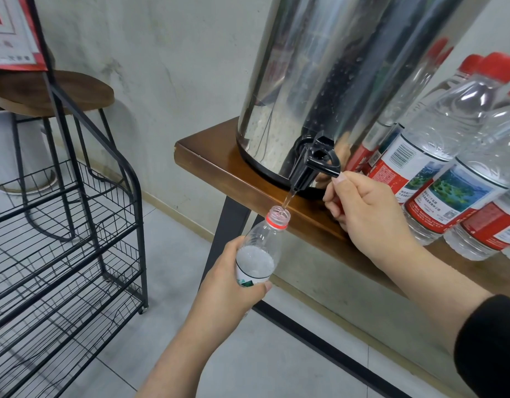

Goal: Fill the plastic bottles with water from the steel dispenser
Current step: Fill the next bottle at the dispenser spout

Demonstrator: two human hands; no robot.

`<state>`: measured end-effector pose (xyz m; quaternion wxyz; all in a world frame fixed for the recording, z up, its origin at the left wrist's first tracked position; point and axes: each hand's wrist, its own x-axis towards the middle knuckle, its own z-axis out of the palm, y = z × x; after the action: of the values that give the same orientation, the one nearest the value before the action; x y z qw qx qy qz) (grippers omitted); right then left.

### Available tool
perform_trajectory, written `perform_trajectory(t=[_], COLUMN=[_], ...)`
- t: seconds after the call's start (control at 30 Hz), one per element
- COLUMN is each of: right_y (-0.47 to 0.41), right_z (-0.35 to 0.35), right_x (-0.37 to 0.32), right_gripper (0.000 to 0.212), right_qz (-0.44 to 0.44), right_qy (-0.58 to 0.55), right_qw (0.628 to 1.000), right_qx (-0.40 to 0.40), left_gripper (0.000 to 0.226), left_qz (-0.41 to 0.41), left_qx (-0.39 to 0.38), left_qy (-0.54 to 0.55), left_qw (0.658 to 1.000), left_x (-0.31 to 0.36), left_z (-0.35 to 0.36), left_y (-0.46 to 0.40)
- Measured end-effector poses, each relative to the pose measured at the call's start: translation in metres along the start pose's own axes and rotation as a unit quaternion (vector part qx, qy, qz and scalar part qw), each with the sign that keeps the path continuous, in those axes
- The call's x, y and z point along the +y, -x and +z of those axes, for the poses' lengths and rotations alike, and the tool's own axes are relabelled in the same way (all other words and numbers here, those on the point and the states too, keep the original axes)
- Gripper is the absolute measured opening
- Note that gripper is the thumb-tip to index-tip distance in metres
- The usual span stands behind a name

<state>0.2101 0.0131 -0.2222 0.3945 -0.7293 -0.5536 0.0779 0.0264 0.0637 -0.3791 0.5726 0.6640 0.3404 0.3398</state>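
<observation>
plastic bottle tilted, mouth up-right | left hand grips it | right hand pinches tap lever

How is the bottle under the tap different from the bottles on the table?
The bottle under the tap has no cap; the bottles on the table wear red caps. It is held tilted by the left hand; they stand by themselves. Its label looks green and white; theirs are red with a picture. All are clear plastic.
</observation>
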Motion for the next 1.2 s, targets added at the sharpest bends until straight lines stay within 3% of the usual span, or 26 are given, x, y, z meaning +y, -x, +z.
perform_trajectory(t=[1.2], right_y=[-0.0012], right_z=[0.0013], right_x=[0.0027], right_gripper=[0.041], right_qz=[-0.002], right_qy=[-0.006], right_qw=[1.000], right_qx=[0.006], left_gripper=[0.074], left_qz=[-0.013], left_qx=[0.012], left_qy=[-0.017], left_qw=[1.000], left_x=[-0.0043], left_z=[0.0004], left_y=[-0.0008])
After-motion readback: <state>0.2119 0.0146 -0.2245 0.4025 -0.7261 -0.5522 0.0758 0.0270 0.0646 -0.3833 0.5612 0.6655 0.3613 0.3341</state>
